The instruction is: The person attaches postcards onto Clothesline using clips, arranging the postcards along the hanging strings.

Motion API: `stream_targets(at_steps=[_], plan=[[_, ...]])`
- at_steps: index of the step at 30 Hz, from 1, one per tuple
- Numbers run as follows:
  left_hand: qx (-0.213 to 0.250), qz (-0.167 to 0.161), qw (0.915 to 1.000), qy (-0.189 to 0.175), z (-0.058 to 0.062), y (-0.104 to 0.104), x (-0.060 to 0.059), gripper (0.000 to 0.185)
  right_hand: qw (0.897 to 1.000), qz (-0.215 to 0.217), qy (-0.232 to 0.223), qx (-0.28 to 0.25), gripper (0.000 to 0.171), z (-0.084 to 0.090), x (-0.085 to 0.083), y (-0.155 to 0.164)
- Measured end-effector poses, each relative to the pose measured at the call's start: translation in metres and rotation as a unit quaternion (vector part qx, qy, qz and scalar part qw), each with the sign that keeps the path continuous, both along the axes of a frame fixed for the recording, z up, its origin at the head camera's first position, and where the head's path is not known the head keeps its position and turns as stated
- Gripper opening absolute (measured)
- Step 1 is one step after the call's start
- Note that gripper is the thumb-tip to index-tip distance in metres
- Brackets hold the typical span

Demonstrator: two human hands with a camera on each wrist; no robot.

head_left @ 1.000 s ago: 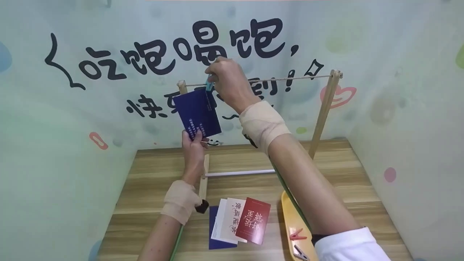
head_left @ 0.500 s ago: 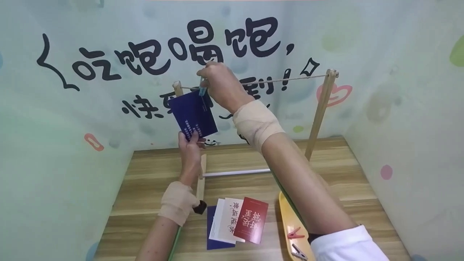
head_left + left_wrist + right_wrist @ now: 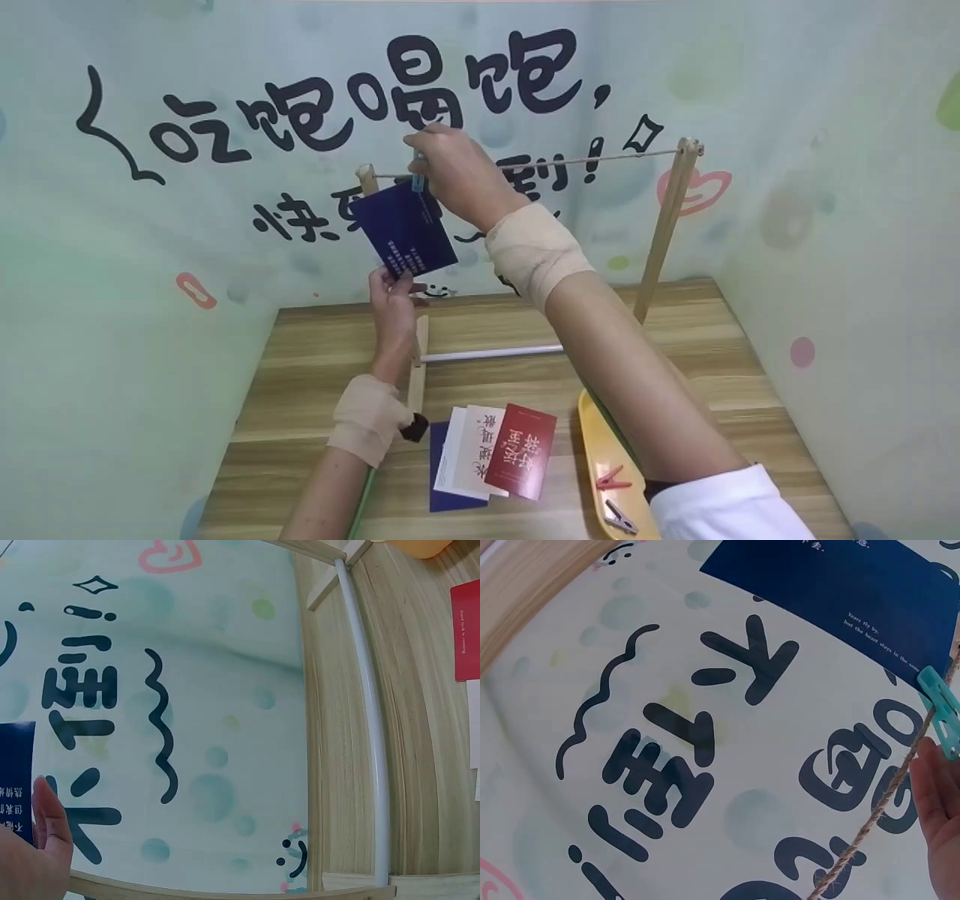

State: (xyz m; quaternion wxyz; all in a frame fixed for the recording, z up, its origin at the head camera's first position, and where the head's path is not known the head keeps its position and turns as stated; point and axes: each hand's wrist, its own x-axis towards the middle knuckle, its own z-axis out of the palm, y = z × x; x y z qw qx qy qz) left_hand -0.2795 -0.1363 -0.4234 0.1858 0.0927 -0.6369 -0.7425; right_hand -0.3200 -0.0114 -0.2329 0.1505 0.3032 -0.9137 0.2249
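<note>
— What can't you make out up by the string (image 3: pixel 600 160)?

— The turquoise peg (image 3: pixel 418 180) is mostly hidden behind the right hand (image 3: pixel 457 176) in the head view; only a sliver shows at upper centre. The right wrist view shows it better, at the right edge: smooth plastic, clipped where the blue card (image 3: pixel 403 229) meets the twisted, fibrous string. That hand's fingers are curled round the peg, pinching it. The card's upper right corner is covered by the hand.

— And the left hand (image 3: pixel 396 296)?

— Just below the card, left of centre. Its fingers pinch the card's lower edge, thumb in front. In the left wrist view the hand and card are cut off at the lower left edge.

— How does the card lie?

— It's a flat, matte, dark blue rectangle with small white print too fine to read. It hangs tilted, long axis running from the upper left down to the lower right, top edge at the string.

— The rest?

— A pale wooden frame (image 3: pixel 664 232) of slim posts holds the string, with a white rod (image 3: pixel 491 352) along its base on the wood-grain worktop (image 3: pixel 315 375). At the lower middle lie fanned cards: a red card (image 3: pixel 523 451) over white and blue ones. A yellow tray (image 3: pixel 600 450), partly hidden by the right forearm, holds a red peg (image 3: pixel 611 478) and a grey one.
</note>
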Motion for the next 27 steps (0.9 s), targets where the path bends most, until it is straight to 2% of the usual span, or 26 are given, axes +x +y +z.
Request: stream_targets(at_steps=[4,8,14,20,23,27], plan=[[-0.039,0.006,0.9992,-0.006,0.004,0.000,0.002,0.028,1.000,-0.013,0.018,0.004,0.045,-0.001,0.003,0.002],[-0.096,0.028,0.9950,-0.002,0.008,0.002,0.006,0.033,0.999,-0.017,0.033,-0.002,0.053,-0.003,0.006,0.006],[-0.189,0.068,0.9795,0.014,0.010,0.003,0.015,0.036,0.998,-0.010,0.059,-0.023,0.057,-0.002,0.011,0.015],[-0.243,0.062,0.9677,0.028,0.009,0.002,0.024,0.042,0.995,-0.004,0.096,-0.021,0.057,-0.005,0.017,0.029],[-0.274,0.075,0.9579,0.045,0.007,0.002,0.028,0.044,0.994,-0.003,0.105,-0.028,0.057,-0.008,0.021,0.037],[-0.318,0.109,0.9372,0.091,0.004,0.004,0.036,0.042,0.994,0.001,0.104,-0.043,0.053,-0.016,0.029,0.045]])
